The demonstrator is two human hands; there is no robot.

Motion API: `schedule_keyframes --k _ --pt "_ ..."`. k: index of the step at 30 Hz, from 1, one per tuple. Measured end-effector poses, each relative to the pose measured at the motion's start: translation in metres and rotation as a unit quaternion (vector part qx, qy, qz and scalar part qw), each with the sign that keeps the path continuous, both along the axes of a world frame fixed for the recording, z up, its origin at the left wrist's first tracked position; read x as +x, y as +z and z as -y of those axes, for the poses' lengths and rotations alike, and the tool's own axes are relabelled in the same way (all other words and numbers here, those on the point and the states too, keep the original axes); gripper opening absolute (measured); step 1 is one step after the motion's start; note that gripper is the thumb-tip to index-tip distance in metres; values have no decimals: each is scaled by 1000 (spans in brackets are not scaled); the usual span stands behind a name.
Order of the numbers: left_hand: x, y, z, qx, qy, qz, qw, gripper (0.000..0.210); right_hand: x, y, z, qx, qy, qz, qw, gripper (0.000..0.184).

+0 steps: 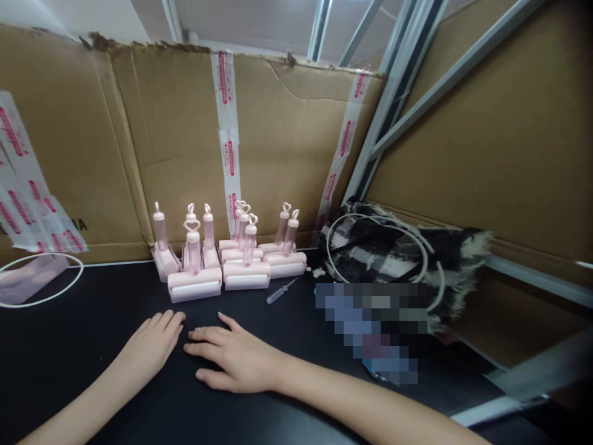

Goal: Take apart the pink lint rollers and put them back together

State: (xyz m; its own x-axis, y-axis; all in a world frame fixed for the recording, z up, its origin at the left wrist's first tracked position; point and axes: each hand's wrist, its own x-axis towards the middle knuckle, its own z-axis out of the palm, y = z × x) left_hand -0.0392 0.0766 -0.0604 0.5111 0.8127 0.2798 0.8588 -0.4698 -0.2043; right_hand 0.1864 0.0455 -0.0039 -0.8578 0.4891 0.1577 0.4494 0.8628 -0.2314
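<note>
A black tabletop [115, 293] carries a cluster of pink rollers [245, 276], handles pointing up. Just right of the cluster lie 1 clear-handled screwdriver [277, 294] and some small white bits [319, 272]. Farther right of it are 1 frayed black-and-white cloth [396, 267] and a pixelated, unreadable patch [365, 327]. Well left of it lie 1 white ring [83, 267] and 1 pinkish translucent piece [37, 281].

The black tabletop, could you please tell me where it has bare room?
Bare patches: between the far-left thin white ring and left hand; between right hand and clear-handled screwdriver. Crowded: back, with pale pink cylindrical rollers; right, with frayed black-and-white cloth.
</note>
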Motion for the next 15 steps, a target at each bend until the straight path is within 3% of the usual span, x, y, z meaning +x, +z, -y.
schedule_keyframes --k 15 --pt "-2 -1 -1 8 0 10 1000 37 0 -1 0 -5 -2 -6 1000 42"
